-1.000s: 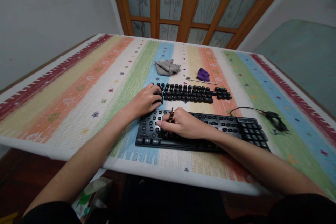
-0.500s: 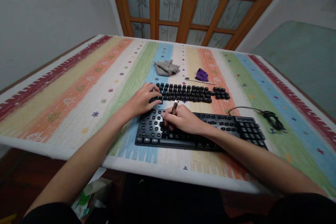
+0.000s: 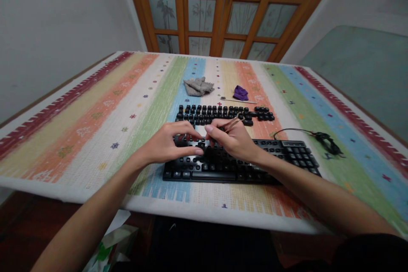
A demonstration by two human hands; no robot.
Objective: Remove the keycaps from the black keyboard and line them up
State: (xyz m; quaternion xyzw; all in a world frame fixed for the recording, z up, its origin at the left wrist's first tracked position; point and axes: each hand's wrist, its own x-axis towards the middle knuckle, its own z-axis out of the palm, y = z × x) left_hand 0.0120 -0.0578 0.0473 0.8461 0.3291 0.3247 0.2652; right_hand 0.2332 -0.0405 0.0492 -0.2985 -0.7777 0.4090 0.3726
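Observation:
A black keyboard (image 3: 216, 176) lies before me, many of its upper key positions stripped to bare switches. My left hand (image 3: 172, 141) is over its left part, thumb and forefinger closed about a black keycap (image 3: 201, 145); whether the keycap sits on a switch I cannot tell. Close beside it, my right hand (image 3: 234, 139) is closed around thin brown metal tweezers (image 3: 232, 124), whose prongs point up and away from the keys. The right thumb and forefinger nearly meet the left fingertips. Loose keycaps (image 3: 213, 115) stand in rows behind the keyboard.
Behind the keycaps are a crumpled grey cloth (image 3: 198, 87), a purple cloth (image 3: 240, 93) and a thin brush (image 3: 239, 100). The coiled keyboard cable (image 3: 328, 143) lies to the right. A striped cloth covers the table (image 3: 95, 144). Below its front edge is a bag (image 3: 119, 238).
My left hand has come from the loose keycap rows down onto the keyboard, a keycap now at its fingertips. My right hand has turned the tweezers away from the keys. The view shifted slightly.

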